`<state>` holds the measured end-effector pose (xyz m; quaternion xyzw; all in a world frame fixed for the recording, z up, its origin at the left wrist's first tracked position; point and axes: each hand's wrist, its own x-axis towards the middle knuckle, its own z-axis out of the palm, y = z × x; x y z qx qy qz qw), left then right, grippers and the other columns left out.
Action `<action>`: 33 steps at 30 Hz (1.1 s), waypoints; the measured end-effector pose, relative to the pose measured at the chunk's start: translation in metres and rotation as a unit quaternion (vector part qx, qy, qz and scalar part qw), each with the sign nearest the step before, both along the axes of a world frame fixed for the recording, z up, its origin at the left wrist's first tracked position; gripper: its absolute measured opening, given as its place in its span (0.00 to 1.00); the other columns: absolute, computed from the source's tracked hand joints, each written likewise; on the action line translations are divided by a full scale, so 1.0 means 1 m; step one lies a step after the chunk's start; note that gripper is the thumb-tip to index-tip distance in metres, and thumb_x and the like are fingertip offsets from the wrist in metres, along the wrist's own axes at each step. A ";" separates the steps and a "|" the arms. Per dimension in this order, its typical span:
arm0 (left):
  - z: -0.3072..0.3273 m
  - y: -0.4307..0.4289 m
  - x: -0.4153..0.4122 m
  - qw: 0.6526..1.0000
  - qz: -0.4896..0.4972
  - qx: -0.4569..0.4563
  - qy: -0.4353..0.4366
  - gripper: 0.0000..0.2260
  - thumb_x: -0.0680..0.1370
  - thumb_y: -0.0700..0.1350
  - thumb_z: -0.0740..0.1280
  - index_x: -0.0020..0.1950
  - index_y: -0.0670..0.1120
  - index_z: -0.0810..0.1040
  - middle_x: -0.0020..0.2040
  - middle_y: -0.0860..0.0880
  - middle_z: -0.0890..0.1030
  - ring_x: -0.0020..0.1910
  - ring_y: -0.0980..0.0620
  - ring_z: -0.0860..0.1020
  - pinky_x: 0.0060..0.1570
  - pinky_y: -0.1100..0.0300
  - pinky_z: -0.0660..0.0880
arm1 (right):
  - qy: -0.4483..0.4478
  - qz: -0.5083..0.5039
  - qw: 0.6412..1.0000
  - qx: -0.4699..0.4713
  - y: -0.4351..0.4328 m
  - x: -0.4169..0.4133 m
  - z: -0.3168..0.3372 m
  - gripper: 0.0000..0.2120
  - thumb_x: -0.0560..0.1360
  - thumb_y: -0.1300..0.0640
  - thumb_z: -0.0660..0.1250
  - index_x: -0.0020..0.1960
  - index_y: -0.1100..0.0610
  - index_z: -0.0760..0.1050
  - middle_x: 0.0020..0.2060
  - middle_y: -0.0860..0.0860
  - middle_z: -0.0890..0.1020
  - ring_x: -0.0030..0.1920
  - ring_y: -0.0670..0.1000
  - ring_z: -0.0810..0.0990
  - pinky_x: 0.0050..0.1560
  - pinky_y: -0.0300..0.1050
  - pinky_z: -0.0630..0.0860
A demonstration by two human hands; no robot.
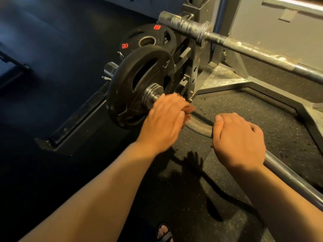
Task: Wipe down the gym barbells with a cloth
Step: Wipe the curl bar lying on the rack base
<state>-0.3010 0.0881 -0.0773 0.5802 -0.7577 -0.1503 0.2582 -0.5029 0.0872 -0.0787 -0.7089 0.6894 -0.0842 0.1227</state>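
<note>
Nearest, the right hand [239,138] clamps the stiff, heavy barbell [197,124]. Beside it, the left hand [164,116] squeezes a soft cloth [189,109] round it.

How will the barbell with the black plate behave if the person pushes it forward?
The barbell would probably roll, since its round black plate seems to carry it above the floor. It is likely heavy: thick metal bar, large plate. The knurled part between the left hand with the cloth and the right hand should feel grippy, not slippery.

Dim, warm light — hard arm shadows on floor [227,172]; left side murky.
</note>
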 end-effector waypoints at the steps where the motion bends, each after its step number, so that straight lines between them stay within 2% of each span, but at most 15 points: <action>1: 0.002 -0.005 0.008 1.000 0.010 0.007 -0.009 0.12 0.85 0.47 0.54 0.64 0.49 0.74 0.62 0.52 0.74 0.69 0.54 0.69 0.76 0.46 0.61 | -0.003 -0.001 1.000 0.001 0.000 0.000 -0.001 0.24 0.85 0.45 0.42 0.61 0.48 0.77 0.60 0.46 0.81 0.71 0.51 0.73 0.71 0.58 0.65; 3: 0.003 -0.011 0.012 0.999 0.052 0.002 -0.012 0.11 0.85 0.47 0.55 0.64 0.49 0.74 0.63 0.52 0.74 0.69 0.53 0.69 0.73 0.44 0.65 | -0.004 -0.001 1.000 -0.004 0.000 0.000 -0.002 0.25 0.85 0.45 0.41 0.59 0.48 0.76 0.59 0.46 0.81 0.70 0.51 0.73 0.70 0.59 0.65; 6: -0.001 -0.003 -0.019 0.993 0.113 -0.004 0.038 0.12 0.85 0.44 0.53 0.60 0.48 0.75 0.61 0.52 0.75 0.71 0.52 0.68 0.79 0.44 0.54 | -0.013 -0.004 1.000 -0.005 0.002 0.000 -0.002 0.24 0.84 0.45 0.42 0.57 0.48 0.77 0.58 0.46 0.81 0.71 0.52 0.73 0.70 0.59 0.65; 9: -0.008 0.006 -0.031 0.997 0.058 -0.026 0.046 0.12 0.84 0.44 0.53 0.58 0.49 0.76 0.57 0.54 0.75 0.70 0.53 0.69 0.80 0.49 0.49 | -0.010 -0.005 1.000 -0.006 0.001 0.001 -0.001 0.23 0.84 0.45 0.43 0.57 0.49 0.77 0.59 0.47 0.81 0.72 0.52 0.72 0.71 0.59 0.65; 11: -0.006 0.000 -0.011 0.999 -0.003 -0.029 0.022 0.12 0.84 0.44 0.54 0.59 0.49 0.77 0.57 0.53 0.76 0.66 0.55 0.71 0.79 0.54 0.52 | -0.004 0.001 1.000 -0.006 0.001 0.001 -0.001 0.25 0.83 0.44 0.40 0.56 0.48 0.76 0.58 0.46 0.81 0.69 0.52 0.74 0.69 0.59 0.67; 13: 0.001 -0.013 0.008 0.999 -0.026 -0.015 -0.020 0.11 0.85 0.45 0.55 0.57 0.49 0.77 0.53 0.54 0.76 0.59 0.56 0.72 0.75 0.55 0.60 | -0.005 0.003 1.000 -0.004 0.002 0.001 -0.001 0.27 0.82 0.43 0.39 0.56 0.48 0.76 0.57 0.46 0.81 0.68 0.52 0.74 0.69 0.59 0.67; 16: 0.017 -0.037 0.007 0.993 0.022 0.027 -0.112 0.12 0.84 0.48 0.56 0.51 0.49 0.79 0.45 0.54 0.77 0.48 0.53 0.74 0.61 0.51 0.71 | -0.005 0.003 1.000 -0.008 0.001 0.000 -0.003 0.27 0.83 0.44 0.39 0.58 0.48 0.77 0.59 0.46 0.81 0.71 0.51 0.72 0.71 0.58 0.65; 19: 0.019 -0.047 -0.007 0.985 0.059 0.022 -0.160 0.13 0.83 0.49 0.55 0.48 0.49 0.79 0.41 0.53 0.77 0.44 0.51 0.74 0.58 0.49 0.72 | -0.010 0.002 1.000 -0.003 0.000 0.001 -0.002 0.24 0.84 0.45 0.42 0.58 0.48 0.76 0.59 0.45 0.81 0.70 0.50 0.73 0.71 0.58 0.65; 21: 0.007 -0.032 -0.010 0.993 0.076 -0.019 -0.089 0.14 0.83 0.48 0.54 0.51 0.49 0.79 0.46 0.53 0.78 0.50 0.52 0.75 0.65 0.48 0.70 | -0.014 -0.001 1.000 -0.002 -0.002 0.000 -0.002 0.23 0.84 0.45 0.43 0.58 0.48 0.76 0.58 0.45 0.81 0.69 0.50 0.74 0.70 0.58 0.65; 23: -0.012 -0.005 -0.007 0.996 0.067 -0.058 0.004 0.13 0.85 0.45 0.55 0.63 0.47 0.77 0.60 0.50 0.77 0.67 0.52 0.72 0.77 0.46 0.59 | -0.016 0.000 1.000 -0.007 0.000 -0.001 -0.003 0.24 0.84 0.45 0.42 0.57 0.48 0.76 0.58 0.45 0.81 0.69 0.50 0.74 0.70 0.59 0.66; 25: -0.030 0.016 0.002 0.997 0.051 -0.062 0.021 0.18 0.85 0.44 0.56 0.75 0.44 0.68 0.75 0.47 0.68 0.80 0.49 0.58 0.80 0.42 0.52 | -0.020 -0.001 1.000 -0.006 0.000 0.000 -0.003 0.25 0.84 0.45 0.41 0.57 0.48 0.76 0.58 0.45 0.81 0.69 0.50 0.73 0.70 0.58 0.66; 27: -0.038 0.018 0.014 0.998 0.038 -0.057 -0.001 0.21 0.85 0.45 0.55 0.78 0.43 0.63 0.79 0.46 0.63 0.82 0.48 0.53 0.80 0.41 0.51 | -0.017 0.001 1.000 -0.004 0.000 0.000 -0.003 0.26 0.83 0.44 0.39 0.56 0.48 0.76 0.56 0.45 0.81 0.67 0.51 0.74 0.69 0.59 0.66; 30: -0.019 0.001 0.006 0.998 0.057 -0.034 0.009 0.17 0.85 0.45 0.55 0.72 0.45 0.71 0.72 0.48 0.72 0.78 0.50 0.62 0.81 0.45 0.50 | -0.015 0.002 1.000 -0.003 0.000 0.001 -0.003 0.26 0.83 0.44 0.40 0.57 0.48 0.76 0.57 0.45 0.81 0.68 0.51 0.74 0.70 0.58 0.66; 32: -0.005 -0.010 -0.011 0.997 0.069 -0.027 0.020 0.13 0.85 0.46 0.54 0.61 0.48 0.76 0.59 0.52 0.77 0.66 0.54 0.72 0.79 0.46 0.53 | -0.015 -0.003 1.000 -0.001 0.000 0.001 -0.003 0.25 0.83 0.45 0.41 0.57 0.48 0.76 0.58 0.45 0.81 0.70 0.50 0.73 0.71 0.57 0.65; 33: 0.000 -0.013 -0.017 0.998 0.060 -0.027 0.017 0.12 0.85 0.47 0.54 0.58 0.49 0.76 0.54 0.54 0.76 0.61 0.56 0.73 0.78 0.47 0.55 | -0.014 -0.005 1.000 -0.002 0.000 0.001 -0.003 0.24 0.84 0.46 0.42 0.57 0.48 0.77 0.58 0.45 0.81 0.70 0.50 0.73 0.70 0.57 0.65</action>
